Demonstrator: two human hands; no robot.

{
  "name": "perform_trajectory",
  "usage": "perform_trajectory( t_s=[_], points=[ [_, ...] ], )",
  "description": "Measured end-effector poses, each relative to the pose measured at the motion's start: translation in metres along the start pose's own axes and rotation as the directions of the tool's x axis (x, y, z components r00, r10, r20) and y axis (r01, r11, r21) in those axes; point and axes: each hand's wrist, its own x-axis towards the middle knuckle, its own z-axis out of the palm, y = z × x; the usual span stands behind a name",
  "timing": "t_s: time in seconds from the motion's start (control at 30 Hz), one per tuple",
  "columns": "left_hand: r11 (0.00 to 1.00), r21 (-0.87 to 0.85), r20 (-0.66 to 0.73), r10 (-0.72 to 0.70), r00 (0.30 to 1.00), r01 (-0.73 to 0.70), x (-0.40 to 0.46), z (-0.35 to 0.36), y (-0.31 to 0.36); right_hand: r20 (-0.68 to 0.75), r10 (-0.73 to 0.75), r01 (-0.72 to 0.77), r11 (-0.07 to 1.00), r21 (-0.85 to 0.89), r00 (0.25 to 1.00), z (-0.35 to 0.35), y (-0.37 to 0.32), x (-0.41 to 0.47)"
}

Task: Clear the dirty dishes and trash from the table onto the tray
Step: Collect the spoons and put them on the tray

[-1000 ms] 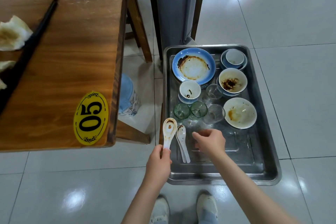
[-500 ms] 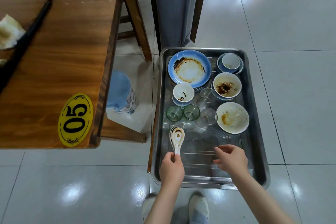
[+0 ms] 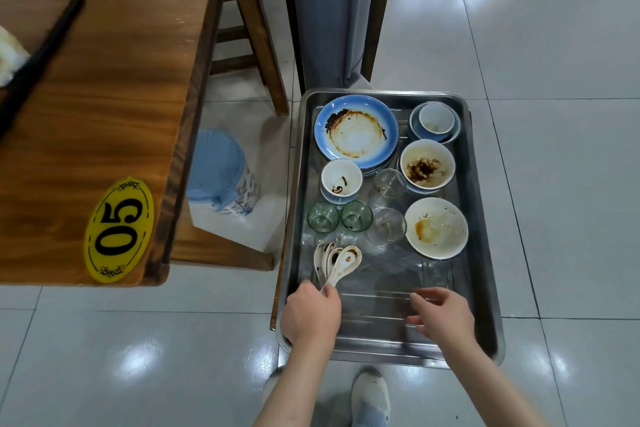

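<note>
A steel tray (image 3: 479, 291) sits low at the right of the wooden table (image 3: 97, 107). It carries a blue plate (image 3: 356, 131), several dirty bowls (image 3: 435, 228), and several small glasses (image 3: 356, 216). White soup spoons (image 3: 337, 262) lie stacked at the tray's near left. My left hand (image 3: 310, 315) grips the handle of the top spoon. My right hand (image 3: 441, 314) hovers over the bare near part of the tray, fingers loosely spread, holding nothing.
Black chopsticks (image 3: 41, 52) and crumpled tissue (image 3: 8, 57) lie on the table's left side. A yellow "05" tag (image 3: 119, 230) marks its corner. A blue-lidded bin (image 3: 221, 173) stands under the table. A wooden stool (image 3: 252, 35) and grey curtain (image 3: 329, 10) stand behind the tray.
My left hand brought a spoon onto the others in the tray, making a stack. My right hand let go of the spoons and drew back to the right.
</note>
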Motion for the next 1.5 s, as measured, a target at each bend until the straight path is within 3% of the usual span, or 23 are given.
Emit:
perform_trajectory(
  t_s=[0.17,0.63,0.9,1.5],
  points=[
    [0.958,0.268,0.024,0.099,0.995,-0.102,0.002,0.0,0.001,-0.017,0.017,-0.017,1.0,0.005,1.0,-0.006,0.005,0.005],
    [0.891,0.38,0.06,0.243,0.968,-0.247,-0.005,0.009,-0.004,-0.019,0.051,-0.051,0.999,0.005,0.999,-0.011,0.015,0.016],
    [0.949,0.247,0.048,0.188,0.981,-0.194,-0.003,0.009,0.002,-0.019,0.059,-0.059,0.998,0.002,0.998,-0.014,0.019,0.02],
    [0.952,0.236,-0.041,0.21,0.977,-0.195,0.018,-0.002,-0.001,-0.024,0.051,-0.052,0.998,-0.029,0.998,-0.022,0.022,0.024]
  ],
)
